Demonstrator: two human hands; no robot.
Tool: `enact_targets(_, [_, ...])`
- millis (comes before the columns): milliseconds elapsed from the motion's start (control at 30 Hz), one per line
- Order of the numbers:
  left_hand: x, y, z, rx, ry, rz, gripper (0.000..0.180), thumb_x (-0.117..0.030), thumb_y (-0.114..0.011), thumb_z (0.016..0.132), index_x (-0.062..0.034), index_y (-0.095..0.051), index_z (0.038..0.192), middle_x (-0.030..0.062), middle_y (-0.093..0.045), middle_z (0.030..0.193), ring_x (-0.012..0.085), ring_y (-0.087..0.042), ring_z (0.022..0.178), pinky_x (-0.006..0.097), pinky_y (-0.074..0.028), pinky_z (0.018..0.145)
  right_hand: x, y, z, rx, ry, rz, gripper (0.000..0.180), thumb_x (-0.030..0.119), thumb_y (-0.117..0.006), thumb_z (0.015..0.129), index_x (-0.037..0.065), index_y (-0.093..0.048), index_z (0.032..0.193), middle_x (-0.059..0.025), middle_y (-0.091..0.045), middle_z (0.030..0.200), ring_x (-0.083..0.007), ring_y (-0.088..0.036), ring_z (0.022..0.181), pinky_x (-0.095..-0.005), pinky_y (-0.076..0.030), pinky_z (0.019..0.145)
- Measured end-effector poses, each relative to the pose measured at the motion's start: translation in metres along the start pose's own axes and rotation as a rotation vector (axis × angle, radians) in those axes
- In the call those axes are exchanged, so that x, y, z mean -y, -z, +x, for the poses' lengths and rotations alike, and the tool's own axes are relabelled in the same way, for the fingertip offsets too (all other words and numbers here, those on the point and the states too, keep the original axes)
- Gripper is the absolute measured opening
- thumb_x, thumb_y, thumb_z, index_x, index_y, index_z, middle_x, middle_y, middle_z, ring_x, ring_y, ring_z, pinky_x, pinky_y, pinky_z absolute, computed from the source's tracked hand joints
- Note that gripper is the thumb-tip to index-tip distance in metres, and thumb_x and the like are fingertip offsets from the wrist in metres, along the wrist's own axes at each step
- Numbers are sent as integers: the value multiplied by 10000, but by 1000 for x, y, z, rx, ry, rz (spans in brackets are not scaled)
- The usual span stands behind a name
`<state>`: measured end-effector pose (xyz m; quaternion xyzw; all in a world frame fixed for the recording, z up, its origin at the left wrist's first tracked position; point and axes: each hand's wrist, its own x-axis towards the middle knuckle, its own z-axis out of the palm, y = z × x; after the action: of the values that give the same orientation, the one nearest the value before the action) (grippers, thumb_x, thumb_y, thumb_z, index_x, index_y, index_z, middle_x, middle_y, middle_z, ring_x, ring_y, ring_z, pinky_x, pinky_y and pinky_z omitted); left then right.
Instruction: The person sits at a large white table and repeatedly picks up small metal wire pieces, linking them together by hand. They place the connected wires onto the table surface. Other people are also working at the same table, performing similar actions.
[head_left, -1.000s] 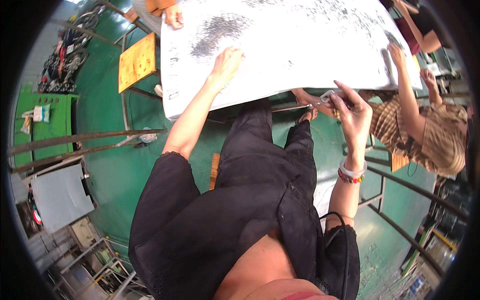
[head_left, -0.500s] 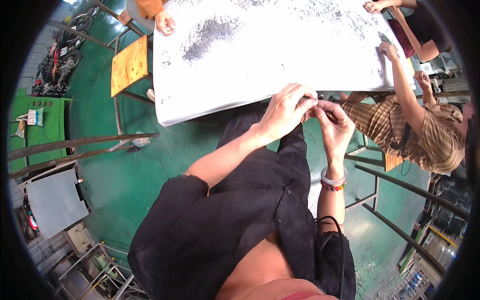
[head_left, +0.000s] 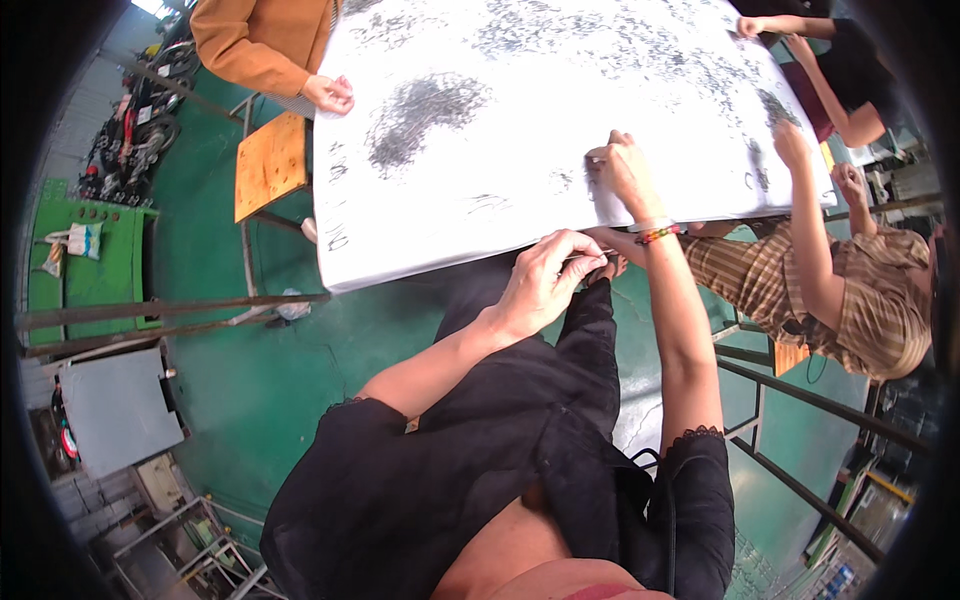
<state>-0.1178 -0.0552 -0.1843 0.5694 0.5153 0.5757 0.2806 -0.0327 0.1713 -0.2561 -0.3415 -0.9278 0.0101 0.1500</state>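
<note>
Green workshop floor (head_left: 270, 390), white speckled sheet (head_left: 540, 120), left hand (head_left: 545, 280) pinching thin piece, right hand (head_left: 622, 168) clenched on sheet.

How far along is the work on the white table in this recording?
Small dark pieces still cover the white table, heaped at one dark pile, so most remains. The left hand pinches a small piece at the near edge; the right hand rests on the sheet. No finished batch shows.

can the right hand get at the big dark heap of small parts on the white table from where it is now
Probably yes. The right hand already rests on the white table, and the dark heap lies to its left across open tabletop, nothing between, though it's a stretch.
</note>
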Motion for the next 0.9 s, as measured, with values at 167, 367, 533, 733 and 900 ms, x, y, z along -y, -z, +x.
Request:
enact_targets(167, [2, 8, -3, -34, -21, 56, 50, -18, -600, 868, 4, -583, 911, 83, -644, 841, 165, -641, 778, 286, -508, 688, 9, 14, 6, 69, -91, -111, 127, 146, -706, 696, 114, -718, 818, -70, -585, 939, -285, -533, 939, -497, -439, 826])
enact_targets(367, [1, 6, -2, -22, -44, 71, 89, -51, -640, 837, -9, -601, 905, 88, -632, 827, 218, -628, 777, 320, -489, 688, 50, 88, -68, -214, -149, 423, 170, 163, -753, 715, 44, -700, 825, -70, -610, 857, -241, -554, 865, -325, -448, 747])
enact_targets(533, [4, -8, -1, 2, -97, 126, 100, -82, -645, 827, -21, -604, 895, 95, -637, 841, 260, -626, 799, 351, -480, 722, 93, 119, -137, -347, -425, 772, 98, 54, -747, 723, 52, -705, 811, -37, -575, 829, -163, -516, 856, -287, -427, 793])
enact_targets(733, [-1, -15, -3, 88, -118, 184, 90, -106, -617, 834, -57, -568, 892, 78, -620, 849, 259, -600, 825, 380, -451, 767, 105, 125, -155, -508, -524, 1010, 156, -41, -752, 692, 34, -696, 817, -31, -558, 897, -145, -528, 883, -276, -427, 819])
enact_targets(900, [12, -11, 4, 100, -151, 65, 293, -128, -669, 809, -43, -589, 1078, 130, -615, 1055, 288, -597, 985, 365, -474, 855, 109, 128, -156, -541, -559, 1178, 160, -71, -738, 689, 16, -693, 815, -27, -554, 871, -138, -526, 863, -258, -431, 796])
